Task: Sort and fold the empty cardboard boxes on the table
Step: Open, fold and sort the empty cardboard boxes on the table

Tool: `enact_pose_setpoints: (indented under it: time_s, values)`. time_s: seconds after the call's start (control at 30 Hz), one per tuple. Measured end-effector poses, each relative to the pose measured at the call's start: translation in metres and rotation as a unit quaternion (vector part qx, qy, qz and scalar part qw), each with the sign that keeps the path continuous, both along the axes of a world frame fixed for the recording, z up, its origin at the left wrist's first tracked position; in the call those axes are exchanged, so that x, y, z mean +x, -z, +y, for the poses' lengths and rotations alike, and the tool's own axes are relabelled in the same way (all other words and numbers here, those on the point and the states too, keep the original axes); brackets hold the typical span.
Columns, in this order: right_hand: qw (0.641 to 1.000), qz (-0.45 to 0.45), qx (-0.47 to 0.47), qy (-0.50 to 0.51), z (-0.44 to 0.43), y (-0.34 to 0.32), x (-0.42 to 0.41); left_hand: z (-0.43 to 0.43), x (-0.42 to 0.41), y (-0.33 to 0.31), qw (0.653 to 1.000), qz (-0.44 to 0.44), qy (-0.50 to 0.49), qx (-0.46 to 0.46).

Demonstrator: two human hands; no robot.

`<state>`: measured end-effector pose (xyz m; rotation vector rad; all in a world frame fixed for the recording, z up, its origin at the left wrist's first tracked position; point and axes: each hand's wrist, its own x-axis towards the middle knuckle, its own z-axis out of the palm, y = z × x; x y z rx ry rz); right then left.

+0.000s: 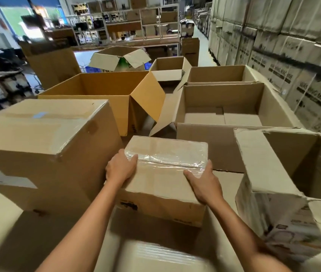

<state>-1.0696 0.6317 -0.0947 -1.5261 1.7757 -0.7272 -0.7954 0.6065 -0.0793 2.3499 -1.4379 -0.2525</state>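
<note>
A small closed cardboard box [163,179] with clear tape across its top sits in the middle foreground. My left hand [120,168] grips its left upper edge and my right hand [203,181] grips its right side, thumbs on top. A large taped box [44,146] stands just left of it. An open box with torn flaps [285,185] stands to the right. Behind them are an open orange-brown box [106,91] and two open empty grey-brown boxes [222,107], [216,74].
Flat cardboard [155,252] lies under my forearms. Stacks of printed washing-machine cartons [297,55] wall the right side. Shelving and a workbench [142,26] stand at the back, with more open boxes [119,57] before them. An aisle [202,48] runs back right.
</note>
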Motion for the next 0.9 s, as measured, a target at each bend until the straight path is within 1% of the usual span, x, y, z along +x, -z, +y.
enact_pose_setpoints:
  time_s: [0.1, 0.17, 0.27, 0.37, 0.43, 0.53, 0.63, 0.7, 0.8, 0.87, 0.9]
  values:
    - [1.000, -0.002, -0.031, 0.007, 0.013, -0.003, 0.000, 0.016, 0.001, -0.003, 0.997, 0.038, 0.016, -0.057]
    - [0.998, -0.005, -0.061, 0.015, 0.030, -0.003, 0.002, 0.033, 0.004, -0.002, 0.991, 0.070, 0.021, -0.116]
    - [0.993, -0.020, -0.111, 0.032, 0.071, -0.002, 0.008, 0.070, 0.004, 0.003, 0.967, 0.116, 0.034, -0.224]
    - [0.988, -0.020, -0.147, 0.042, 0.110, 0.004, 0.013, 0.107, 0.002, 0.015, 0.948, 0.155, 0.026, -0.278]
    - [0.985, -0.021, -0.163, 0.056, 0.131, 0.008, 0.016, 0.130, 0.004, 0.024, 0.942, 0.175, 0.030, -0.284]
    - [0.978, -0.011, -0.182, 0.104, 0.155, 0.012, 0.018, 0.158, 0.004, 0.033, 0.929, 0.222, 0.064, -0.288]
    - [0.978, -0.004, -0.157, 0.140, 0.168, 0.015, 0.017, 0.177, -0.004, 0.033, 0.918, 0.288, 0.096, -0.256]
    - [0.979, -0.001, -0.144, 0.147, 0.178, 0.013, 0.015, 0.186, -0.008, 0.035, 0.907, 0.325, 0.103, -0.249]
    - [0.980, -0.007, -0.131, 0.151, 0.188, 0.004, 0.008, 0.189, -0.005, 0.040, 0.890, 0.383, 0.076, -0.234]
    - [0.980, -0.032, -0.131, 0.144, 0.194, -0.007, 0.003, 0.190, 0.002, 0.038, 0.875, 0.420, 0.067, -0.233]
    - [0.978, -0.054, -0.152, 0.135, 0.196, -0.014, 0.002, 0.190, 0.005, 0.029, 0.866, 0.432, 0.071, -0.242]
